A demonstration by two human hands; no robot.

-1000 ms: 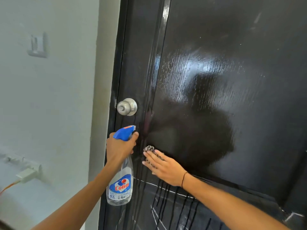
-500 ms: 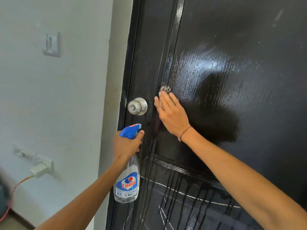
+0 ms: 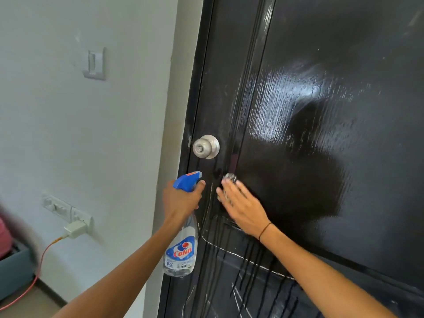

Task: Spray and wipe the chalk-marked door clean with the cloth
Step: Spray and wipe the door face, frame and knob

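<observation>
The black door (image 3: 309,138) fills the right side, its upper panel wet and glossy. White chalk lines (image 3: 231,250) and dark drip streaks cross its lower part. My right hand (image 3: 241,207) presses flat on the door just below the knob, fingers straight, with the patterned cloth (image 3: 229,177) showing beyond the fingertips and mostly hidden under the palm. My left hand (image 3: 181,200) grips the neck of the clear spray bottle (image 3: 181,253) with its blue trigger head (image 3: 185,180), held just left of the right hand near the door's edge.
A round silver doorknob (image 3: 206,146) sits above both hands. The white wall on the left carries a light switch (image 3: 95,63) and a socket strip (image 3: 66,210) with a plug and orange cable (image 3: 41,260). A dark box (image 3: 13,271) stands at the far left.
My right hand has slid down the door with the cloth, from beside the knob to below it. The left hand with the bottle stays near the door's edge.
</observation>
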